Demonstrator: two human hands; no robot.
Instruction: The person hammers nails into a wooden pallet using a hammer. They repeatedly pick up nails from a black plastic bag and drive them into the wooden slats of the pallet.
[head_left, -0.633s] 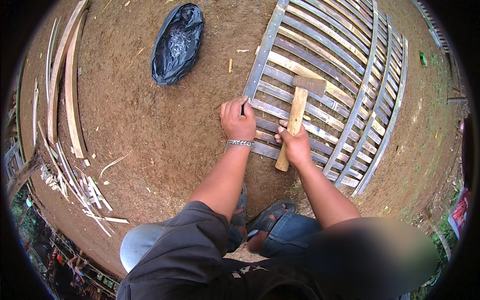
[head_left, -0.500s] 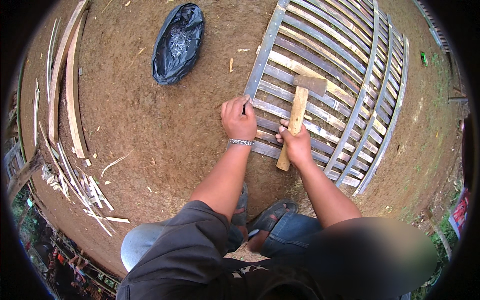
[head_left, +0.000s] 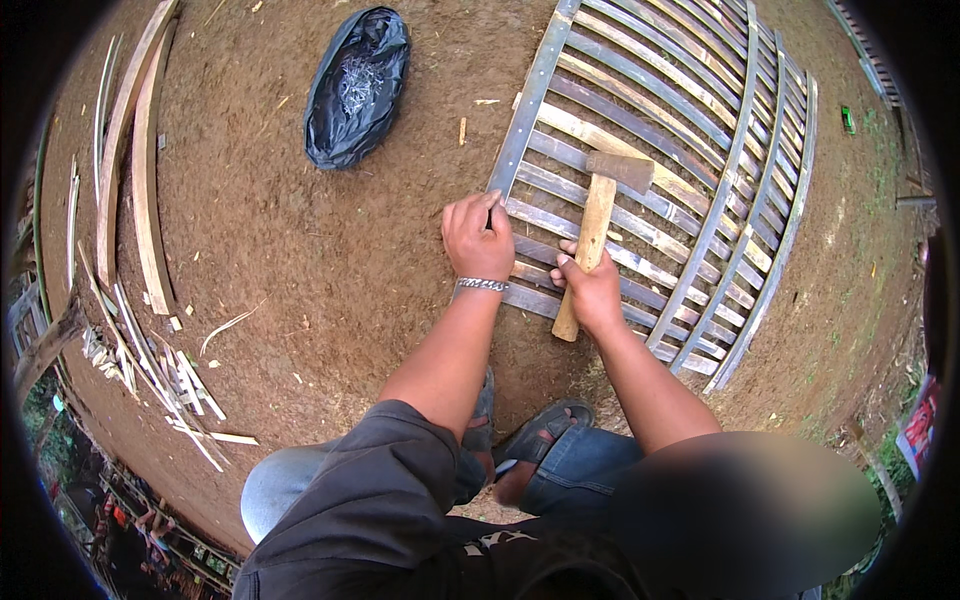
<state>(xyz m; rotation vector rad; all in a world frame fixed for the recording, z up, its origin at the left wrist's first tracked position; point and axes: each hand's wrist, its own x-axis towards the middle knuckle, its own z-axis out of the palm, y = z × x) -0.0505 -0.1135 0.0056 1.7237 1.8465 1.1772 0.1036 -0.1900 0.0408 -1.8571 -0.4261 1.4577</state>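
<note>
Ground: bare brown dirt (head_left: 300,250), outdoors, seen from the head view; there is no desk and everything lies on the ground.
Panel: slatted bamboo panel (head_left: 700,150) lying flat, reaching from the hands to the upper right.
Left hand: left hand (head_left: 478,236), fingers curled narrow and pinched on the panel's near rail, perhaps steadying a nail, too small to tell; a metal bracelet (head_left: 482,285) sits at the wrist.
Right hand: right hand (head_left: 590,290) wrapped around the lower handle of the wooden mallet (head_left: 598,215), whose head rests on the slats.
Around: black plastic bag (head_left: 356,85) well apart at upper left; long bamboo strips (head_left: 140,190) and shavings along the left edge; sandalled foot (head_left: 545,430) near the panel's edge.
Risk: the left fingers sit near the mallet's path, so a glancing swing could catch them or split a thin slat.
</note>
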